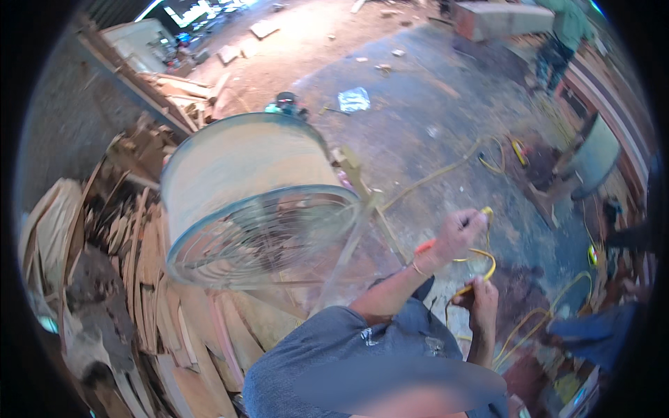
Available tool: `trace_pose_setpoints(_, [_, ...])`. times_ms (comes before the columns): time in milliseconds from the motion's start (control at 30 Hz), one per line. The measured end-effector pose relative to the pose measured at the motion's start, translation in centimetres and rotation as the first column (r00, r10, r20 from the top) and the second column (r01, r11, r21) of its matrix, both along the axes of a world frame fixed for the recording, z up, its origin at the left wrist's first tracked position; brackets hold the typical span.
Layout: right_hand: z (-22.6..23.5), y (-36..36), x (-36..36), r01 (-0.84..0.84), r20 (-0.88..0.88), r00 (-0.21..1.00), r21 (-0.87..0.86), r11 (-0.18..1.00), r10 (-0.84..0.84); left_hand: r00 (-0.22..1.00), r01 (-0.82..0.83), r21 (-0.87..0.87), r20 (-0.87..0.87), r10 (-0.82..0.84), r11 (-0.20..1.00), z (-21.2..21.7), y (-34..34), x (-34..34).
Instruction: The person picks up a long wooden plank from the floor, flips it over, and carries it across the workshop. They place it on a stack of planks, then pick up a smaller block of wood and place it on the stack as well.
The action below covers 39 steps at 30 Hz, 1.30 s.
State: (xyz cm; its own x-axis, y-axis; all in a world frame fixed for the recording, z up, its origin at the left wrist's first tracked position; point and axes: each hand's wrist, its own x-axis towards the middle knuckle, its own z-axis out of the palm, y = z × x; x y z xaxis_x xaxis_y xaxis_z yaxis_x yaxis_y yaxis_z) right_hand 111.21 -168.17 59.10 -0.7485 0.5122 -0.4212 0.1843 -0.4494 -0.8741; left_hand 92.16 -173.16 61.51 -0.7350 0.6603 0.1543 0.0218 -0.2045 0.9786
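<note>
My left hand (456, 237) is closed, reaching forward with a yellow cord end (486, 210) pinched at its fingertips. Beside that wrist shows a small orange piece (425, 246); whether the hand holds it I cannot tell. Closer to my body, my right hand (483, 301) is curled round a yellow cord (492, 267). The cord bends in a loop between the two hands, and a thinner dark length hangs below the right one.
A large drum fan (247, 157) on a metal frame stands at left, beside piled wood scraps (143, 258). More yellow cord (446, 169) snakes across the floor. A curved-backed chair (596, 157) is at right. Far right, a person in green (571, 28) stands by a big timber block (502, 19).
</note>
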Motion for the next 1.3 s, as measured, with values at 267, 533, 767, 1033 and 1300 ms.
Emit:
trace_pose_setpoints(267, [1.9,8.4,-10.4,0.089,-0.038,0.995,0.002,0.996,-0.089,0.975,-0.078,-0.066,0.202,0.09,0.995,-1.8,4.9,-7.2])
trace_pose_setpoints(533, [5.8,20.6,-26.1,0.027,-0.185,0.983,0.134,0.991,-0.002,0.929,-0.171,-0.088,0.318,0.191,0.981,-1.3,14.0,-18.5])
trace_pose_setpoints(767, [6.8,28.6,-33.1,0.084,-0.215,0.976,0.217,0.972,-0.037,0.91,-0.237,-0.086,0.329,0.252,0.968,-0.8,19.8,-27.6])
trace_pose_setpoints(1033, [4.8,40.4,-45.3,0.142,-0.284,0.958,0.386,0.912,-0.029,0.87,-0.427,-0.091,0.231,0.436,0.9,-3.4,25.7,-41.3])
trace_pose_setpoints(1300, [7.5,54.8,-59.6,0.1,-0.231,0.973,0.396,0.913,-0.007,0.784,-0.57,-0.335,0.052,0.619,0.75,-0.1,31.9,-53.1])
